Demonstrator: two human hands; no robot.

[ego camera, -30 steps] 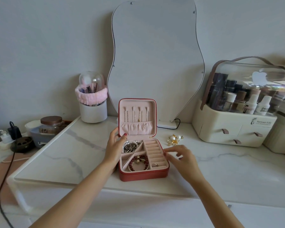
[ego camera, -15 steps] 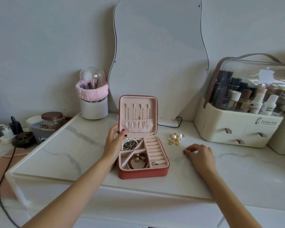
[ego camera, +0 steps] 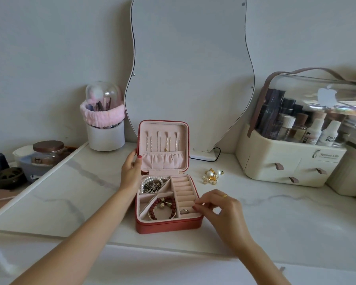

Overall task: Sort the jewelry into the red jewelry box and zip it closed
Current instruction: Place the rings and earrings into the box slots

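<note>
The red jewelry box lies open on the marble top, its pink lid upright with thin necklaces hanging inside. A pearl bracelet fills the back left compartment and a dark red bead bracelet the front one. One ring sits in the nearest ring slot. My left hand grips the lid's left edge. My right hand hovers at the box's right rim by the ring rolls, thumb and forefinger pinched; anything between them is too small to see. A gold and pearl piece lies on the table to the right.
A wavy mirror leans on the wall behind the box. A white brush holder stands at back left, a cream cosmetics organiser at back right. A lidded jar and cables sit off the table's left edge.
My right hand left the box, went to the table at the right with curled fingers, then came back to the box's right rim with fingers pinched. My left hand kept its hold on the lid.
</note>
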